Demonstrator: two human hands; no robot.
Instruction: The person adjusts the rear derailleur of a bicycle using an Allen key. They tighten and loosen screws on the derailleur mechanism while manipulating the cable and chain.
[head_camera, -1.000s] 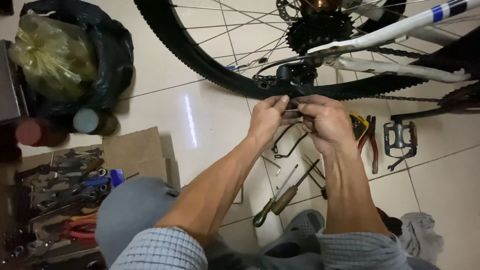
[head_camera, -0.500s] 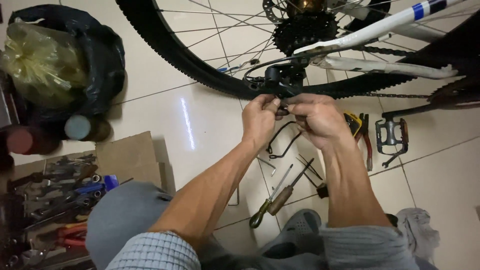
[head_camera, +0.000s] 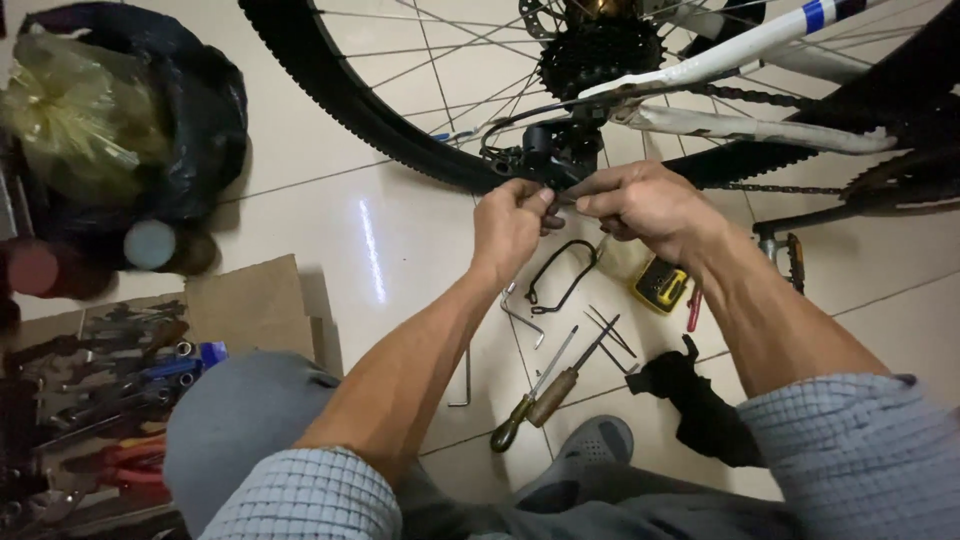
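A black rear derailleur (head_camera: 545, 160) hangs below the bicycle's dark sprocket cluster (head_camera: 600, 55), beside the knobby tyre (head_camera: 400, 130), its lower part seemingly pinched between fingertips.

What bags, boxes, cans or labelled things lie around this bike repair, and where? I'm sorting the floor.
Black plastic bag: upper left on the tiles, bulging, open-topped.
Yellowish clear bag: crumpled inside the black one.
Two round cans: left edge, blurred, one reddish cap, one pale.
Cardboard sheet: brown, flat, beside the tools.
No signs or screens.
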